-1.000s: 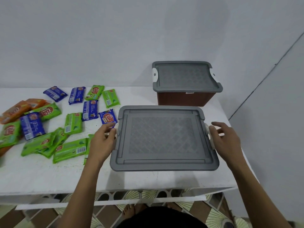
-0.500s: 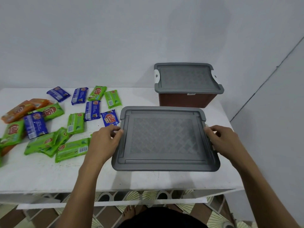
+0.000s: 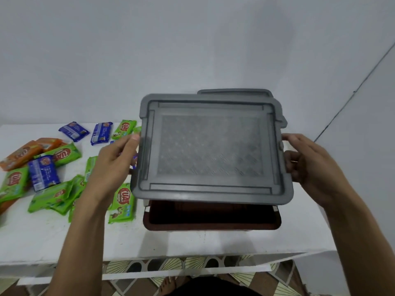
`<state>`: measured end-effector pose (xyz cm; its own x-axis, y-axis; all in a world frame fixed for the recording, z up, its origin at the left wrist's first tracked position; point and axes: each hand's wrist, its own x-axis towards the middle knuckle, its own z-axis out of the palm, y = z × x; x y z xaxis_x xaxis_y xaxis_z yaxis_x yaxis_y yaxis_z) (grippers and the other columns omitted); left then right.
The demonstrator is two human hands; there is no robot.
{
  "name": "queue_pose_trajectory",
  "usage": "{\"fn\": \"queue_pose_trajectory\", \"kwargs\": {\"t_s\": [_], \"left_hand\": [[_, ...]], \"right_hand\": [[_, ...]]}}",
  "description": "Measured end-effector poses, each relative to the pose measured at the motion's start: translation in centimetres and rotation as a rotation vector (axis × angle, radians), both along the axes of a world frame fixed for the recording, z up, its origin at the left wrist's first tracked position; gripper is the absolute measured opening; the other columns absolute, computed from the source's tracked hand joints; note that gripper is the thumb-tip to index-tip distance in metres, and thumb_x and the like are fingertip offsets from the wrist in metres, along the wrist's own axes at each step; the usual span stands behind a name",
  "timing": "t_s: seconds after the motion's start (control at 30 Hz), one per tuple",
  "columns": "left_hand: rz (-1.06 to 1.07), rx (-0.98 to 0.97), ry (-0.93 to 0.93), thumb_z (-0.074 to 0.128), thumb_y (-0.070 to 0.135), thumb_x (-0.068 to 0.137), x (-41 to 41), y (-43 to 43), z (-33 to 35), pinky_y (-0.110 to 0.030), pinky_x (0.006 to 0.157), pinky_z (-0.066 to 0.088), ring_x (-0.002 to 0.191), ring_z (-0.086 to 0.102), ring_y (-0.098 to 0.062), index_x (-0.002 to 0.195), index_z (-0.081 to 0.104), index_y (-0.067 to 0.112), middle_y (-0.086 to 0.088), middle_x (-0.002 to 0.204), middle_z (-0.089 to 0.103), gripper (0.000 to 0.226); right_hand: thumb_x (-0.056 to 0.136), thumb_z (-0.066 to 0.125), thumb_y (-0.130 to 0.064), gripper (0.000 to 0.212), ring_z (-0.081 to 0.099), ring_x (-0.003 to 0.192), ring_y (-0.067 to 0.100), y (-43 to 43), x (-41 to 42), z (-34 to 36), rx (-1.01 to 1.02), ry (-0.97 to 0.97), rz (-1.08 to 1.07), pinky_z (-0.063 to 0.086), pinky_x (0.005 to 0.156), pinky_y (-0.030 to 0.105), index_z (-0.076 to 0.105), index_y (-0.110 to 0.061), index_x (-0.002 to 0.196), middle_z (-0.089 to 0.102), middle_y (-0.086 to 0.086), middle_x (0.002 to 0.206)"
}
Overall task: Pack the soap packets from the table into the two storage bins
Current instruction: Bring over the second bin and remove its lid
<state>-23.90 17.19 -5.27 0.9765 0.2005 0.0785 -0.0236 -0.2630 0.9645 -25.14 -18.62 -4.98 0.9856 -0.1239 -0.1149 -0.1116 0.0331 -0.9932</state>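
Both my left hand and right hand curl fingers round the lid, just lifted off the near bin. Packets at the surface's left can go in.

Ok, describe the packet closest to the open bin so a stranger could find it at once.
Start at the white table and find the open brown bin near its front, under the raised grey lid. Just left of the bin lies a green packet. Unlike the other green ones heaped farther left, it sits right beside the bin, logo up.
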Motion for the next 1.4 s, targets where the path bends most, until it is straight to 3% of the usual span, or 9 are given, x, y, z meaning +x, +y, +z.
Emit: {"fn": "queue_pose_trajectory", "kwargs": {"t_s": [0.23, 0.33, 0.4, 0.53, 0.67, 0.87, 1.0, 1.07, 1.4], "left_hand": [[0.034, -0.066, -0.079, 0.037, 0.053, 0.098, 1.4, 0.4, 1.5, -0.03, 0.077, 0.041, 0.081, 0.051, -0.012, 0.095, 0.066, 0.038, -0.002, 0.084, 0.064, 0.033], [0.046, -0.099, -0.089, 0.033, 0.055, 0.098, 1.9, 0.5, 1.6, -0.032, 0.081, 0.046, 0.082, 0.059, -0.014, 0.118, 0.058, 0.049, 0.001, 0.077, 0.062, 0.032], [0.009, -0.233, -0.07, 0.031, 0.056, 0.098, 2.1, 0.6, 1.9, -0.03, 0.082, 0.049, 0.091, 0.064, -0.016, 0.121, 0.061, 0.04, 0.002, 0.093, 0.069, 0.041], [-0.052, -0.396, -0.019, 0.028, 0.053, 0.1, 3.1, 0.4, 1.9, -0.034, 0.084, 0.054, 0.109, 0.064, -0.016, 0.114, 0.069, 0.022, 0.004, 0.118, 0.069, 0.054], [-0.029, -0.128, -0.14, 0.053, 0.019, 0.098, 4.7, 0.0, 0.8, -0.018, 0.076, 0.052, 0.092, 0.064, 0.001, 0.117, 0.067, 0.025, 0.012, 0.099, 0.071, 0.024], [-0.146, 0.11, -0.174, 0.066, 0.015, 0.09, 7.8, -0.1, 0.0, -0.009, 0.074, 0.045, 0.084, 0.062, -0.001, 0.125, 0.061, 0.036, 0.017, 0.087, 0.066, 0.041], [-0.145, 0.296, -0.228, 0.068, 0.024, 0.089, 10.2, -0.4, 0.7, -0.014, 0.073, 0.046, 0.093, 0.06, 0.0, 0.13, 0.053, 0.044, 0.014, 0.103, 0.06, 0.049], [-0.134, 0.359, -0.276, 0.068, 0.025, 0.088, 11.5, -0.7, 1.0, -0.017, 0.075, 0.047, 0.091, 0.059, 0.005, 0.131, 0.05, 0.045, 0.02, 0.102, 0.057, 0.051], [-0.199, 0.714, -0.275, 0.072, 0.018, 0.084, 16.4, -1.5, -3.7, -0.032, 0.072, 0.054, 0.075, 0.061, -0.012, 0.132, 0.034, 0.037, -0.001, 0.106, 0.063, 0.064]], "right_hand": [[0.1, 0.045, -0.044, 0.037, 0.048, 0.055, 0.021, 0.9, 1.9, 1.7, 0.078, -0.053, -0.044, 0.031, 0.053, 0.03, 0.072, -0.025, 0.084, 0.057, 0.008, 0.065], [0.101, 0.042, -0.045, 0.04, 0.061, 0.065, 0.025, 1.5, 2.5, 2.0, 0.096, -0.057, -0.04, 0.044, 0.058, 0.033, 0.072, -0.019, 0.094, 0.068, 0.015, 0.08], [0.101, 0.043, -0.043, 0.043, 0.066, 0.077, 0.026, 1.8, 2.8, 2.2, 0.129, -0.082, -0.057, 0.049, 0.063, 0.034, 0.071, -0.011, 0.1, 0.071, 0.017, 0.092], [0.1, 0.048, -0.038, 0.044, 0.062, 0.08, 0.02, 1.8, 4.0, 2.0, 0.217, -0.121, -0.118, 0.05, 0.067, 0.033, 0.073, -0.014, 0.074, 0.071, 0.005, 0.088], [0.095, 0.061, -0.019, 0.007, 0.054, 0.077, 0.021, 1.6, 5.2, 0.7, -0.061, -0.252, -0.035, 0.046, 0.069, 0.036, 0.067, -0.02, 0.098, 0.06, 0.006, 0.084], [0.094, 0.064, -0.018, 0.032, 0.062, 0.111, 0.027, 1.1, 7.8, 0.0, -0.345, -0.367, -0.005, 0.056, 0.076, 0.024, 0.062, -0.035, 0.121, 0.059, 0.011, 0.128], [0.093, 0.063, -0.019, 0.043, 0.063, 0.078, 0.032, 0.1, 10.0, 0.7, -0.627, -0.407, -0.044, 0.058, 0.065, 0.033, 0.054, -0.04, 0.13, 0.061, 0.004, 0.115], [0.092, 0.062, -0.018, 0.05, 0.055, 0.061, 0.021, -0.3, 11.0, 1.3, -0.781, -0.443, -0.037, 0.053, 0.061, 0.025, 0.049, -0.041, 0.135, 0.059, 0.001, 0.107], [0.088, 0.068, -0.018, 0.058, 0.056, 0.073, 0.018, -1.6, 15.1, -2.7, -1.118, -0.492, -0.011, 0.053, 0.078, 0.033, 0.045, -0.028, 0.139, 0.048, -0.001, 0.103]]}}
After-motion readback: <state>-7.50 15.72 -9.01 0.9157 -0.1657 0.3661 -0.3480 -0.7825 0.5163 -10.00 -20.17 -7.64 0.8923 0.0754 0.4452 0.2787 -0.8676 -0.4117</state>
